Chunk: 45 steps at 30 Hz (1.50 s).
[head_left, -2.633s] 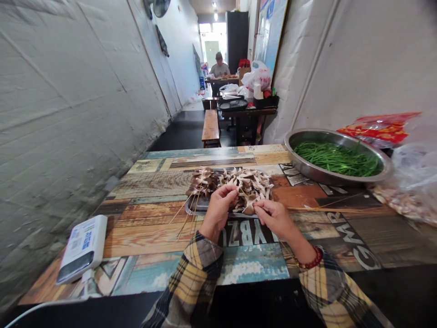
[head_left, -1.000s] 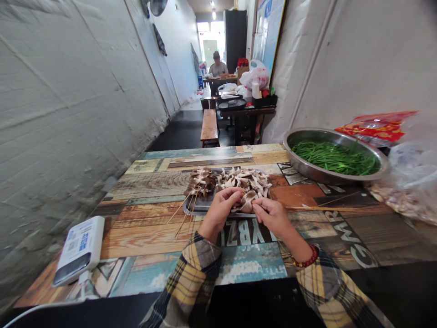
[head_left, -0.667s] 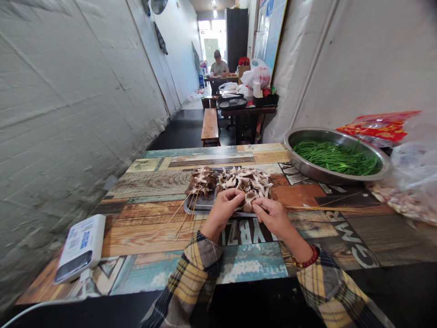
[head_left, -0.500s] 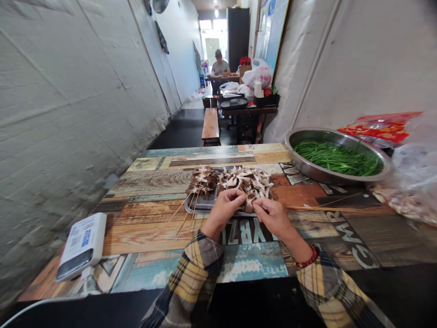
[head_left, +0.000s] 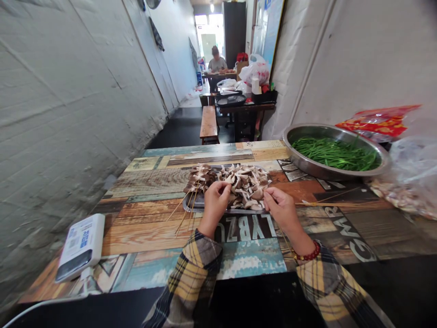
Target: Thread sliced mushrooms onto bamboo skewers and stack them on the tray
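Note:
A metal tray (head_left: 200,207) on the table holds a pile of loose oyster mushroom pieces (head_left: 247,182). At the tray's left lie skewered oyster mushrooms (head_left: 200,175), their bamboo sticks (head_left: 186,212) jutting over the near rim. My left hand (head_left: 216,202) is over the pile's left part, thumb and fingers pinched; whatever they grip is hidden. By the pile's right edge, my right hand (head_left: 282,209) is closed in a pinch. A thin bamboo skewer (head_left: 284,238) runs out beneath that palm toward the wrist, and its tip is hard to make out.
Right of the tray stands a steel basin (head_left: 300,168) of green chives (head_left: 336,154). Loose skewers (head_left: 327,205) and plastic bags (head_left: 414,168) lie at the right. A white device (head_left: 82,246) with a cable is at the left. Farther back, a person (head_left: 216,61) sits at another table.
My hands have moved apart, the left one slightly leftward and up, the right one to the right. More of the mushroom pile shows between them. The view has shifted slightly.

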Available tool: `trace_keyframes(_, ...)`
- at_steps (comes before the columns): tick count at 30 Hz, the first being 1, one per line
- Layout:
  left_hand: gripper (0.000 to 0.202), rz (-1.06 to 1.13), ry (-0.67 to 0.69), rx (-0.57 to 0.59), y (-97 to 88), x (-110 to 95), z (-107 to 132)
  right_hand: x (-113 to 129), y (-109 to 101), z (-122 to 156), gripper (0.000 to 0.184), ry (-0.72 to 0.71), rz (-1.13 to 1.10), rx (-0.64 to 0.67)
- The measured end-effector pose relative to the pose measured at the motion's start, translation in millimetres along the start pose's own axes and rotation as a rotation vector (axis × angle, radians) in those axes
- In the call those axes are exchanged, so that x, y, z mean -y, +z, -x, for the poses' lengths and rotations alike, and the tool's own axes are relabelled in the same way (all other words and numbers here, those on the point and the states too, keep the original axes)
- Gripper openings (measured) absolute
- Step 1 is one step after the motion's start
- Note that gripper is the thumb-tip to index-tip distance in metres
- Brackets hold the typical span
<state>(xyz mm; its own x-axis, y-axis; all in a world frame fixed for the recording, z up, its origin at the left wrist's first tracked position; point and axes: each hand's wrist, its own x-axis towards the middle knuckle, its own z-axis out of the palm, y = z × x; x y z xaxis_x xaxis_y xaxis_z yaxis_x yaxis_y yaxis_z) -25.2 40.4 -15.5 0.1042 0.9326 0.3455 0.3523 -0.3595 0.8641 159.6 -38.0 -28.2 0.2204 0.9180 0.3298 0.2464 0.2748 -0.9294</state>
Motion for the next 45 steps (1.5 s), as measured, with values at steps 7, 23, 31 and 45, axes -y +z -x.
trace_keyframes(7, 0.024, -0.439, 0.294, 0.119, 8.6, 2.4, 5.8, 1.8, 1.9, -0.7, 0.027, 0.000, 0.032, -0.001)
trace_keyframes(23, 0.007, -0.137, 0.166, 0.042, 14.5, 2.1, 1.4, 1.7, 5.7, 0.1, 0.029, -0.008, 0.038, 0.095)
trace_keyframes(31, 0.025, 0.419, -0.212, 0.041, 14.7, -5.4, 3.3, 6.5, 9.9, 4.0, 0.023, -0.063, 0.208, 0.236)
trace_keyframes(45, 0.020, 0.497, -0.212, -0.017, 12.3, -16.4, 5.2, 9.1, 10.9, 2.9, 0.023, -0.079, 0.332, 0.247)
